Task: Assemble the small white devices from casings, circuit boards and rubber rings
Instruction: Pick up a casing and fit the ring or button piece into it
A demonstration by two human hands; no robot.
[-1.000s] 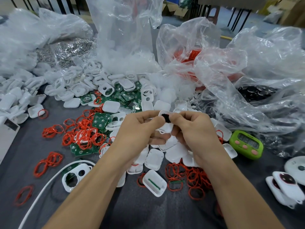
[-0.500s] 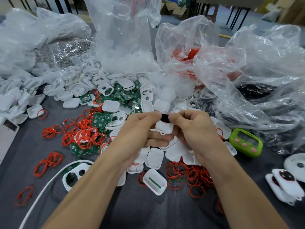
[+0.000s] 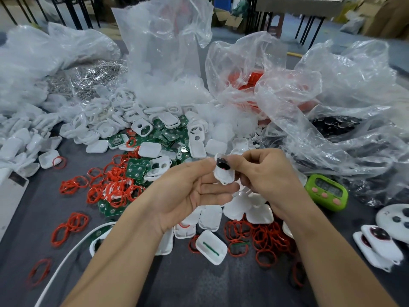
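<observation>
Both hands hold one small white casing (image 3: 224,175) above the middle of the table. My left hand (image 3: 190,191) pinches its left edge, palm turned up with the lower fingers spread under it. My right hand (image 3: 265,173) grips its right side and presses a dark round lens piece (image 3: 222,163) at the casing's top. Loose white casings (image 3: 149,150), green circuit boards (image 3: 135,171) and red rubber rings (image 3: 115,191) lie scattered on the grey table (image 3: 199,284). More red rings (image 3: 265,240) lie under my right wrist.
Clear plastic bags (image 3: 332,103) of parts crowd the back and right. A green timer (image 3: 326,192) sits right of my right hand. Finished white devices (image 3: 378,244) lie at the right edge. A white cable (image 3: 66,258) curves at lower left. An open casing (image 3: 211,247) lies near the front.
My left hand has opened its palm upward and lowered its fingers, so the white casing now shows more fully. The right hand stays on the dark lens piece.
</observation>
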